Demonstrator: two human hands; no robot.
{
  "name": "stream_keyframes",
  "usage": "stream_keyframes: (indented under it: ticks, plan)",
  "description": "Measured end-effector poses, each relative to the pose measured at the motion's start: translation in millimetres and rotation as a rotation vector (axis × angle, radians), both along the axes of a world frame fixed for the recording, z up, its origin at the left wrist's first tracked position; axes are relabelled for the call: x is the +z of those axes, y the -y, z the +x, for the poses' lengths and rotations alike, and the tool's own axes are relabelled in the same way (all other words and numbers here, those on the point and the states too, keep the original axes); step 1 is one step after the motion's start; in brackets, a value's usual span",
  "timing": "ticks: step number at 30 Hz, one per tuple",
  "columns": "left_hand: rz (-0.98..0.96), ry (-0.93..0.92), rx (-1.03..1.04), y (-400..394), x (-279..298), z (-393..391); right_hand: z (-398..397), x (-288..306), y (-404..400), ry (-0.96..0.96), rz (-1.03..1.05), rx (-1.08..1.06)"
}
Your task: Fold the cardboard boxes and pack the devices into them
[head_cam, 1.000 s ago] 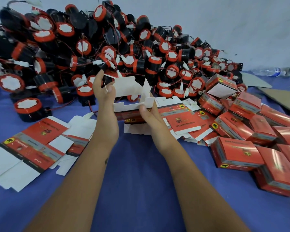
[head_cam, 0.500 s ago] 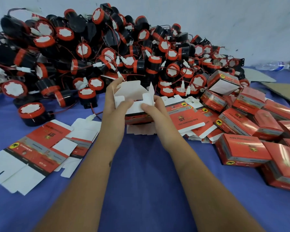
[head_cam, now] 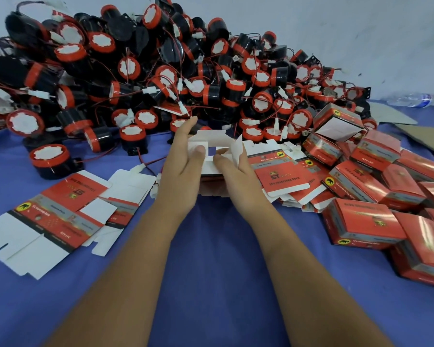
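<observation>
A half-folded red and white cardboard box (head_cam: 217, 140) stands on the blue table between my two hands, its white flaps turned inward. My left hand (head_cam: 183, 161) grips its left side, thumb pressing a white flap down. My right hand (head_cam: 233, 169) holds the right side, thumb on another flap. Behind the box lies a big heap of black and red round devices (head_cam: 161, 78) with red wires and white plugs. One such device (head_cam: 52, 159) sits apart at the left.
Flat unfolded boxes (head_cam: 58, 214) lie at the left, and more flat boxes (head_cam: 278, 174) sit right of my hands. Several closed red boxes (head_cam: 361, 221) pile up at the right. Brown cardboard sheets (head_cam: 426, 136) and a plastic bottle (head_cam: 411, 100) lie at the far right.
The box's flaps stood up and open a second ago. Both thumbs have pushed them down and inward, and the box has sunk lower onto the table.
</observation>
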State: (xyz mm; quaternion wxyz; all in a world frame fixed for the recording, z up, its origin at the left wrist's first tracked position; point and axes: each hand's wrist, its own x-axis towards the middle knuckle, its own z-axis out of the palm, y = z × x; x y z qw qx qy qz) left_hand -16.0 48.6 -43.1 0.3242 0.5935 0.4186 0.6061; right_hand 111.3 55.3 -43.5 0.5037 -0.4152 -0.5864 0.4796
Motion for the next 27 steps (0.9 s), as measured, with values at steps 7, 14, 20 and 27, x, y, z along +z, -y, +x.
stream_keyframes:
  ticks: [7,14,20,27]
  plan:
    - [-0.165,0.317,0.092,-4.8,5.8,1.0,-7.8,22.5,-7.8,-0.067,-0.074,-0.005]
    - [-0.140,0.485,-0.058,-2.8,10.6,-4.8,-4.2,10.9,-5.1,-0.142,-0.083,0.042]
    - [-0.121,0.385,-0.134,2.3,6.7,0.2,-7.0,11.1,-0.2,-0.261,-0.175,0.036]
    - [-0.156,0.264,-0.138,1.3,7.4,0.8,3.9,14.4,4.1,-0.559,-0.168,0.195]
